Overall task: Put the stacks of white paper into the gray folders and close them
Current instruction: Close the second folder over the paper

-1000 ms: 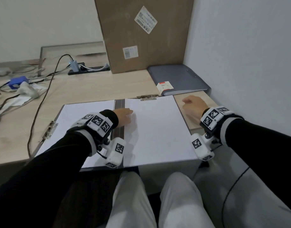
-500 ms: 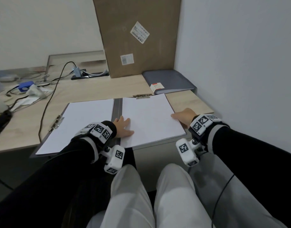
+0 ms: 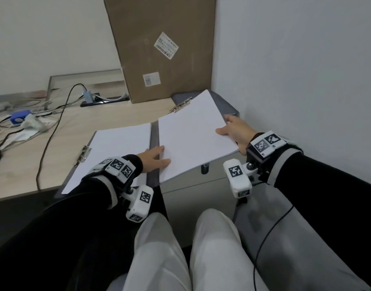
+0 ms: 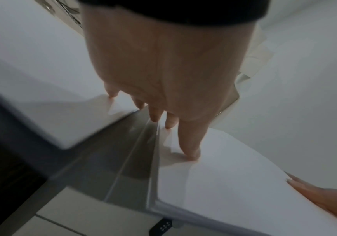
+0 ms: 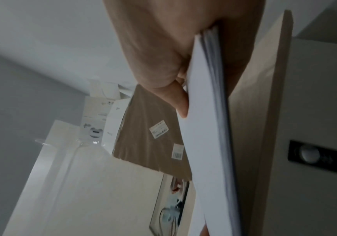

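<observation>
An open gray folder (image 3: 154, 139) lies at the desk's front edge with white paper on both halves. The left paper stack (image 3: 117, 148) lies flat under a metal clip (image 3: 83, 153). My right hand (image 3: 233, 131) grips the right half (image 3: 193, 133) by its outer edge, thumb on the paper, and holds it tilted up. In the right wrist view the thumb (image 5: 180, 102) presses the sheet stack (image 5: 210, 127). My left hand (image 3: 159, 156) rests flat by the spine, fingertips (image 4: 153, 118) on spine and paper. A second gray folder (image 3: 228, 106) lies closed behind, mostly hidden.
A tall cardboard box (image 3: 159, 49) leans on the back wall. The white side wall (image 3: 306, 80) stands close on the right. Cables (image 3: 52, 127) and a blue object (image 3: 19, 116) lie on the wooden desk (image 3: 75, 127) to the left. A drawer unit (image 3: 191, 185) sits below.
My right hand went from the bare desk to the folder's right edge, took hold of it and raised that half. The left hand stayed by the spine.
</observation>
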The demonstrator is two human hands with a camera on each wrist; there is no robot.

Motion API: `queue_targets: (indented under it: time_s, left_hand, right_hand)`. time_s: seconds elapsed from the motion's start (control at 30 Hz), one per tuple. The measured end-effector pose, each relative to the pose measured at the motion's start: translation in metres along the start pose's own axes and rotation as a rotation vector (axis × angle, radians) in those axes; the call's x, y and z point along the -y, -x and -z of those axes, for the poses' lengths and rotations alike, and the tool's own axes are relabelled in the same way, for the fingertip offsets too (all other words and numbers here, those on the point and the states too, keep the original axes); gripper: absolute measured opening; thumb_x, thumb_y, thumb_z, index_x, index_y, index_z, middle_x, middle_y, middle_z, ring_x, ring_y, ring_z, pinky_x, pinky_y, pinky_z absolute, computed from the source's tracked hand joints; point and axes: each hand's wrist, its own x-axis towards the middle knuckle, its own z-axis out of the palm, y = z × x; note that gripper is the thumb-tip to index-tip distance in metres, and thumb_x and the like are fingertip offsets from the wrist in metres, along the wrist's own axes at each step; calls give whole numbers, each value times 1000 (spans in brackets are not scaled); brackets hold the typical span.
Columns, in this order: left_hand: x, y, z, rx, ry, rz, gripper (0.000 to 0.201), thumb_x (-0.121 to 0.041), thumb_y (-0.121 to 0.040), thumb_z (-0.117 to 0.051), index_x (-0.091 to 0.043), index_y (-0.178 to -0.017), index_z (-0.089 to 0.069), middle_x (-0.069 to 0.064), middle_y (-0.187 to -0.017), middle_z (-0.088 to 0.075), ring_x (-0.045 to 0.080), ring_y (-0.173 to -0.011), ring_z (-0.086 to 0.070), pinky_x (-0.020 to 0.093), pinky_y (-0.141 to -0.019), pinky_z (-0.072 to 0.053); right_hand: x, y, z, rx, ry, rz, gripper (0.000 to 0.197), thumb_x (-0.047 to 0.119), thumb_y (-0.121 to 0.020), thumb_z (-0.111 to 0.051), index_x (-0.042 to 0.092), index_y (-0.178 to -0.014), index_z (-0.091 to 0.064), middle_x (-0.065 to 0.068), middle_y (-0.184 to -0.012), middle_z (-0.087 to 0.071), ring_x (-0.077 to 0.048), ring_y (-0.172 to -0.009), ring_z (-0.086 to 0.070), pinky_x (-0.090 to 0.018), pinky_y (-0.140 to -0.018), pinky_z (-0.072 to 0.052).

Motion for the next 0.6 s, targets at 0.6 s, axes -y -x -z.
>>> queue_targets:
  time_s: [0.6]
  left_hand:
    - [49,-60,36,-476,48,633,67,-39,-86,-53,-15,-144,-30,15,-153,-25,39,-142,-20,48,-116,-21]
  right_hand:
    - [16,-56,38,-175,941,-168,26,11,-97,-43,-1,-112,-61,-19,-118,-62,-30,-108,-59,-30,-90,-44]
